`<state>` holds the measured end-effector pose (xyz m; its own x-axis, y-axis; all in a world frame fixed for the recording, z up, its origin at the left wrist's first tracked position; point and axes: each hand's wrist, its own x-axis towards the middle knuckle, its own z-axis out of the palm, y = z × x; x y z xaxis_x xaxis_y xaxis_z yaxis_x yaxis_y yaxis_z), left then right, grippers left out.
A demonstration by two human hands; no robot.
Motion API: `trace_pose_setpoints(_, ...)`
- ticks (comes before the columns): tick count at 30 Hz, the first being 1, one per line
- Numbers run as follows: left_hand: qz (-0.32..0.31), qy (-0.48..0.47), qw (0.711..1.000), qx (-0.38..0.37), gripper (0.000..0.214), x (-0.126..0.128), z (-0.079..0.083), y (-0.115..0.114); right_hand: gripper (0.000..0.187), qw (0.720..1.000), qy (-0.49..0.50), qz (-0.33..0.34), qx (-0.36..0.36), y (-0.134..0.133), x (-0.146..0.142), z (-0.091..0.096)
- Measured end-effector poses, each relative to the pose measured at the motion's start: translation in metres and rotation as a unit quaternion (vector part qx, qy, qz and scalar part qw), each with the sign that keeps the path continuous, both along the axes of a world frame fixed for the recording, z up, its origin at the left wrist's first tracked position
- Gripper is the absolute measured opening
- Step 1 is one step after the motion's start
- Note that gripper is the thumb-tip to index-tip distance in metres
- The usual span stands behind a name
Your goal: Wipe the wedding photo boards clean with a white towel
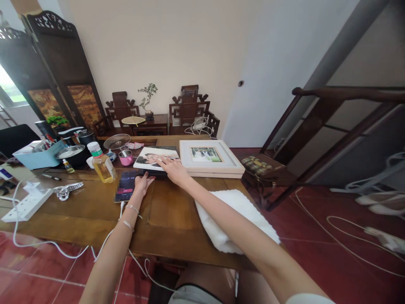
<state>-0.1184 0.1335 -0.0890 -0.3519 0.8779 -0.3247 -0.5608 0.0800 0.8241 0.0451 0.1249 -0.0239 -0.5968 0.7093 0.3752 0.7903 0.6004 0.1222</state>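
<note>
My right hand (pixel 173 169) lies flat on a photo print (pixel 155 157) that rests on a dark album on the wooden table (pixel 95 211); its fingers are spread. At the album's near left edge my left hand (pixel 143 183) touches it with fingers extended, right beside a phone (pixel 125 185) with a lit screen. A white framed photo (pixel 210 157) lies just right of the print.
A white folded towel (pixel 234 219) sits at the table's right front. Left of the phone stand a bottle of yellow liquid (pixel 101 164), a pink cup (pixel 125 158), a pot (pixel 73 154), a blue box (pixel 39 155) and a white power strip (pixel 27 204) with cables.
</note>
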Motion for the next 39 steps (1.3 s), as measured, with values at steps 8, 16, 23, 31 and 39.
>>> trace_pose_setpoints(8, 0.003, -0.007, 1.0, 0.002, 0.007, -0.012, 0.008, -0.006, 0.069, 1.0, 0.01, -0.014, -0.004, 0.001, 0.0, -0.001)
trace_pose_setpoints(16, -0.007, -0.026, 0.999, 0.034, 0.024, -0.001, 0.018, -0.008, 0.066, 1.0, 0.002, -0.02, -0.001, 0.008, -0.003, -0.002)
trace_pose_setpoints(23, 0.001, -0.012, 0.996, 0.083, 0.022, 0.004, 0.036, -0.025, 0.068, 1.0, 0.002, -0.021, 0.003, 0.011, -0.003, 0.006)
trace_pose_setpoints(31, 0.024, 0.049, 0.993, 0.103, 0.025, 0.003, 0.077, -0.094, 0.067, 1.0, 0.007, -0.007, 0.008, 0.012, -0.002, 0.025)
trace_pose_setpoints(39, 0.071, 0.067, 0.993, 0.063, 0.024, 0.009, 0.075, -0.194, 0.064, 1.0, -0.014, -0.002, -0.01, 0.017, 0.0, 0.016)
